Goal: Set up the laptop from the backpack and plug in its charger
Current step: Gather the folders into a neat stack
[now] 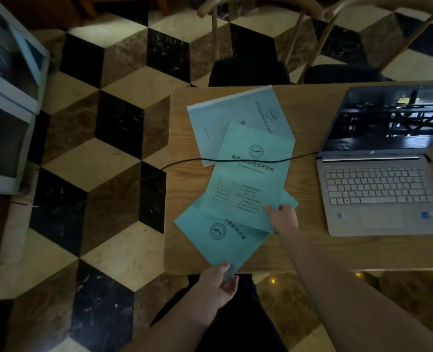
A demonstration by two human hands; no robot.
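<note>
Left grip (216,283) was pinched shut on the near corner of the nearest green booklet (220,240), which overhung the bench (312,252) edge toward the person. Right grip (282,217), w/ thumb on top, was closed on the lower right corner of the middle booklet (248,174), just beyond. Farther back lay a paler third booklet (235,113). Black charger cable (235,160) ran left-right across the booklets, its long axis crosswise to the arms, dropping off the bench's left edge and reaching the laptop (378,184) at its left rear corner. Laptop sat open, screen dark, right of both hands; right grip was nearer. Plug seating: can't tell. Backpack not seen.
</note>
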